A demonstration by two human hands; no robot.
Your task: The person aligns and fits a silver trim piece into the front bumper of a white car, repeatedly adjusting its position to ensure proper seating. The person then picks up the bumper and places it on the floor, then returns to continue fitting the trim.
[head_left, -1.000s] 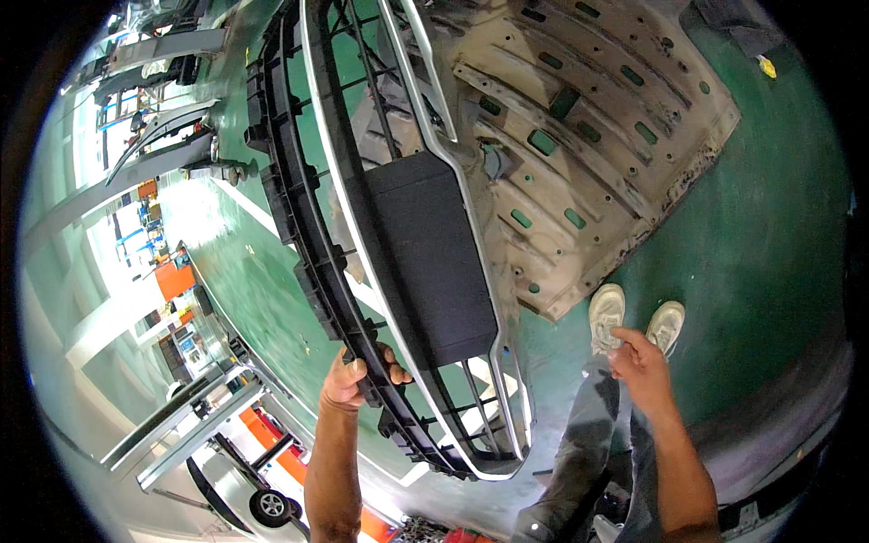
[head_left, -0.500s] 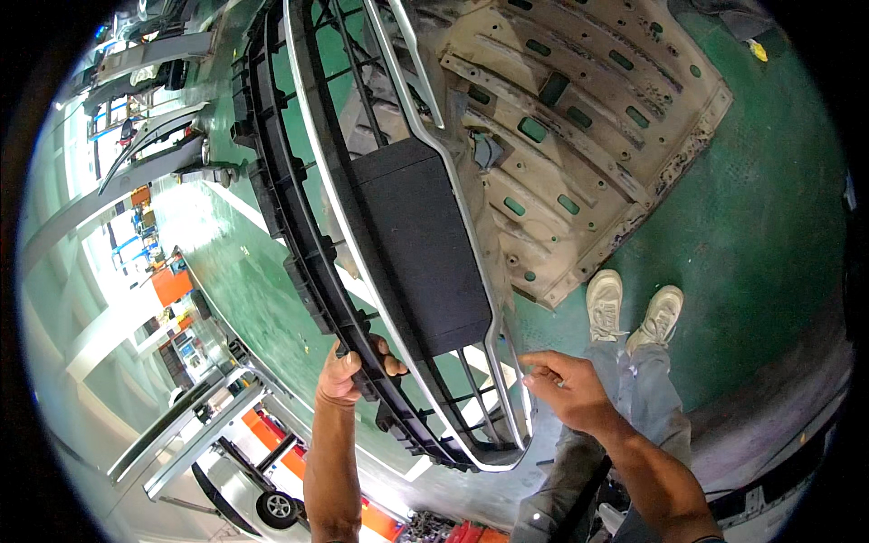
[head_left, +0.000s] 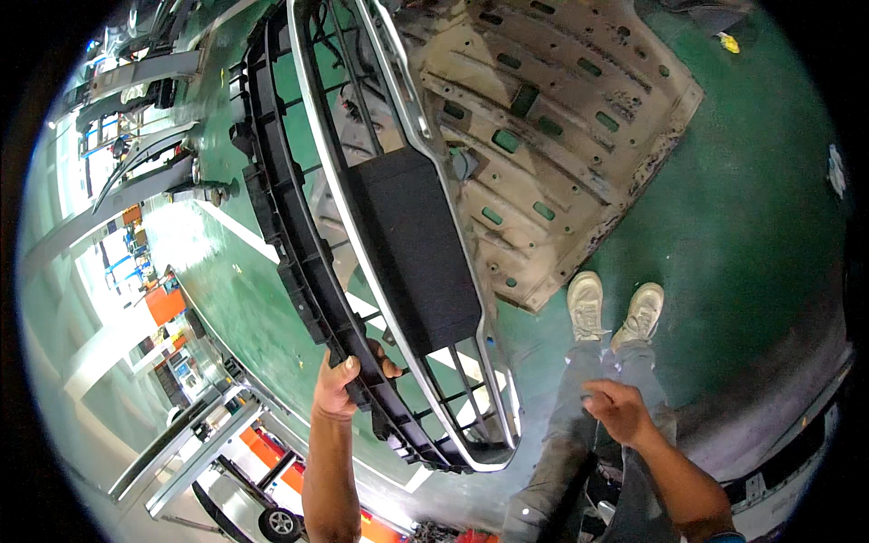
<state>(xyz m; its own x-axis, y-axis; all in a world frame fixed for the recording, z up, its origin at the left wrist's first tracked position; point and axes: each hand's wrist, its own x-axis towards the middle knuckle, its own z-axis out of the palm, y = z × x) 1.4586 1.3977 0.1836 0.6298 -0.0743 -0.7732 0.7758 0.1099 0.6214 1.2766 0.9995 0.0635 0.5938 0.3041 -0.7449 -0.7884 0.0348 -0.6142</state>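
Note:
A long black car grille with silver trim stands tilted across the middle of the view, a solid dark panel in its centre. My left hand is wrapped round its black outer frame near the lower end, thumb on top and fingertips showing through an opening. Apart from the grille, to its right, my right hand hovers over my legs. Its fingers are curled in, and whether anything small sits between them is hidden.
Beyond the grille, a large worn beige metal panel with slots lies on the green floor. My shoes are beside its near corner. A dark curved car part is at lower right. A car wheel and orange cabinets show at left.
My right hand has drawn away from the grille's silver edge, moving right and slightly down, its fingers more curled. The left hand keeps its grip. My view has shifted slightly.

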